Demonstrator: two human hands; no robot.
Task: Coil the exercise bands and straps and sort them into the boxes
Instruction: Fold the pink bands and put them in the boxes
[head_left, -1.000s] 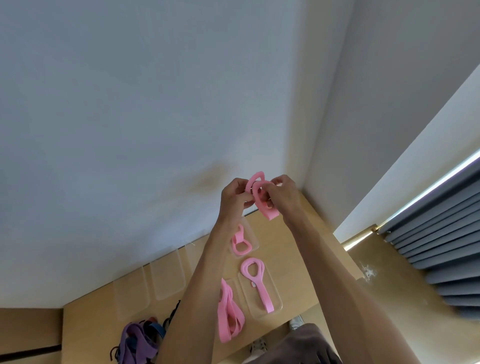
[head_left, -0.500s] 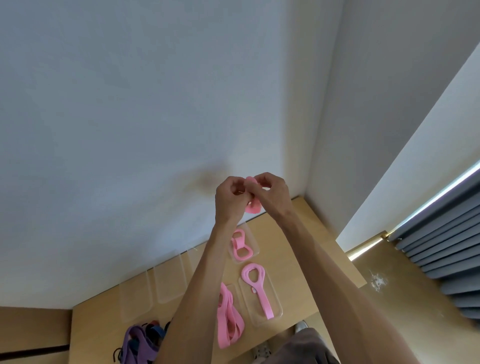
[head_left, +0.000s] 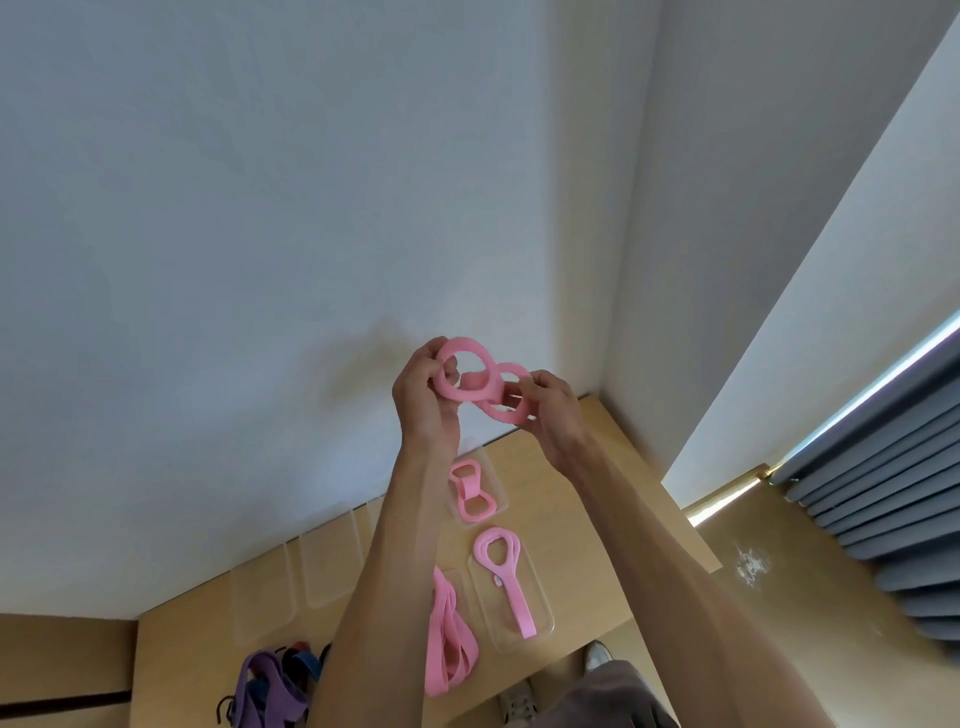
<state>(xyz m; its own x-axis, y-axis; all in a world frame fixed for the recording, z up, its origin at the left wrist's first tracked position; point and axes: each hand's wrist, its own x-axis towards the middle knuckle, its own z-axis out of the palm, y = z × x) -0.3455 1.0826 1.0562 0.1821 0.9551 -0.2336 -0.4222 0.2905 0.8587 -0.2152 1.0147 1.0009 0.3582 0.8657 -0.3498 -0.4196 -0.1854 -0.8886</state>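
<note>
We hold both arms up high in front of the white wall (head_left: 260, 234). Our left hand (head_left: 423, 400) pinches one loop of a pink band (head_left: 480, 382), with its fingers curled tight around it. Our right hand (head_left: 550, 413) grips the other loop, so the band makes two rings side by side between our hands, well above the table (head_left: 587, 467). There is lots of open air around our hands. The table is light wood and sits in the corner of the room, with its far edge against the wall. On it are clear boxes. One clear box (head_left: 496, 480) holds a coiled pink band (head_left: 471, 492). The next box (head_left: 540, 618) holds another pink band (head_left: 506, 574) with a long tail. A loose pink band (head_left: 448, 639) lies just beside it, partly behind our left arm. Purple and blue straps (head_left: 270, 686) lie in a pile near the table's near edge. Grey blinds (head_left: 883, 467) hang on the right.
</note>
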